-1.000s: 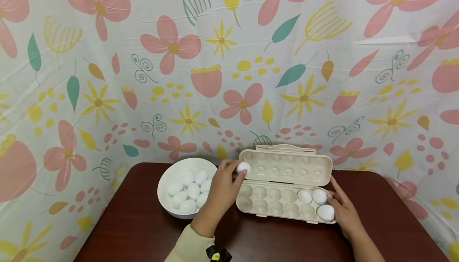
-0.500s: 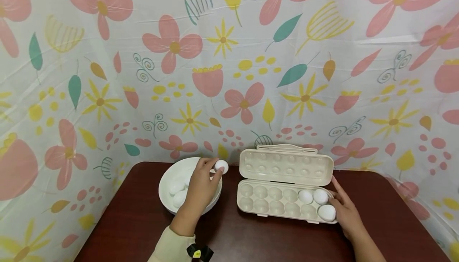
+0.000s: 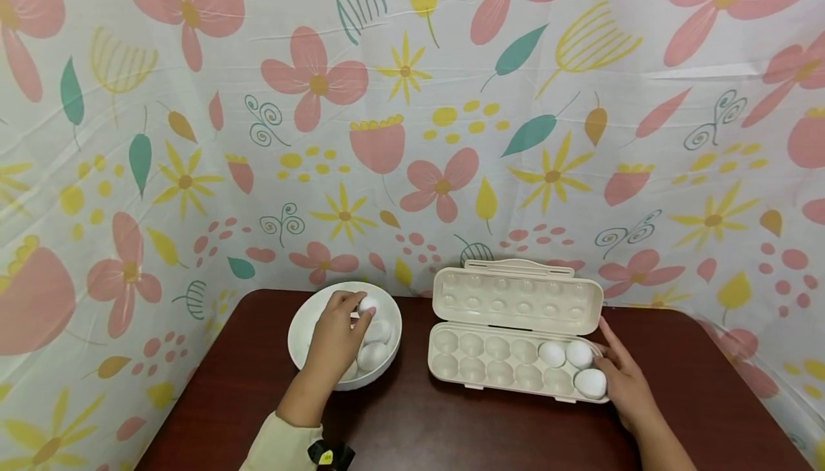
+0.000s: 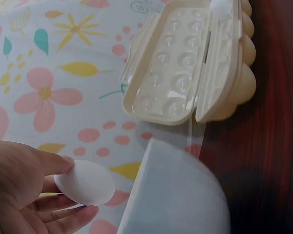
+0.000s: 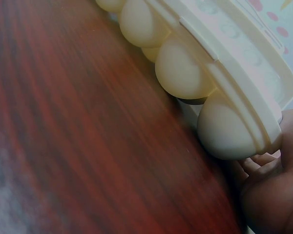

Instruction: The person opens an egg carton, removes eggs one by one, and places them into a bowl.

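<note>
Head view: a white egg is pinched by the left hand over the white bowl w/ other eggs. The egg carton, lid open, 3 eggs at its right end, is touched at that end by the right hand, fingers fairly straight, on the dark table.

Bright, even light is filling the head view, coming from above and leaving only soft, short shadows under the bowl and the egg box on the desk. The flowered cloth is bending slightly toward the edges at nine and three o'clock. In the left wrist view the bowl rim is lying out of focus, and small glints are shining on the box lid. The right wrist view is blurring heavily; the desk grain is smearing toward seven o'clock.
</note>
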Demonstrator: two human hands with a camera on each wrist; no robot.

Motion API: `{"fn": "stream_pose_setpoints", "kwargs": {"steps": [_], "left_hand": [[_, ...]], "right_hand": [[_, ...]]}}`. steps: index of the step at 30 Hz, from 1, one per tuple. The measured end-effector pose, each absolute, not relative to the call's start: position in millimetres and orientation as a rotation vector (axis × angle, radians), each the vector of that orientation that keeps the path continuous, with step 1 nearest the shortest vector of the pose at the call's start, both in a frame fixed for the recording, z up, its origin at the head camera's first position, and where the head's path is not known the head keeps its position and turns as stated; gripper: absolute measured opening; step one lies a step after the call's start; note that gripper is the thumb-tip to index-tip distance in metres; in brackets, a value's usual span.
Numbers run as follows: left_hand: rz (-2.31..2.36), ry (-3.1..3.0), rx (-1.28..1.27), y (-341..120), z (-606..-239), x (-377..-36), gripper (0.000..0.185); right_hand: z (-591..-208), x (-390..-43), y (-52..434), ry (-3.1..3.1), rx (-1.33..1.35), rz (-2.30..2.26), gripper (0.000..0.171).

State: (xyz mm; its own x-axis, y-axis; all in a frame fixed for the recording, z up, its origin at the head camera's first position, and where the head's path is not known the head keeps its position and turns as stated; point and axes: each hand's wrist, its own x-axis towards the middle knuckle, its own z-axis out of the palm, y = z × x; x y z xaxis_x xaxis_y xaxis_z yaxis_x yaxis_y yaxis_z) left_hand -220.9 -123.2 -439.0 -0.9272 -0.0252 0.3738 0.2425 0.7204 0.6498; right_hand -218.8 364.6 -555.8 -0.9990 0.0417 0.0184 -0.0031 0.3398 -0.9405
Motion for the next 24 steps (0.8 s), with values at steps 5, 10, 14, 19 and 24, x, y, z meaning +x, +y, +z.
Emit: {"fn": "stream_pose_setpoints", "kwargs": {"steps": [5, 10, 14, 19, 24], "left_hand": [[-1.014, -2.600, -0.133, -137, -442, -219, 0.039], [-0.949, -2.625, -0.098, -152, -447, -216, 0.036], [-0.866, -2.657, -0.101, -161, -451, -217, 0.036], [-0.772, -2.682, -0.118, -169, -454, -218, 0.037], [-0.742, -2.714, -0.121, -172, -457, -219, 0.036]], "right_hand": [[-555, -219, 364, -2.545, -0.043, 1.789, 0.065], [-555, -218, 364, -2.551, -0.039, 1.782, 0.065], [-556, -218, 365, -2.525, -0.020, 1.797, 0.065], [-556, -219, 365, -2.489, 0.006, 1.835, 0.066], [-556, -219, 364, -2.506, -0.013, 1.815, 0.065]]}}
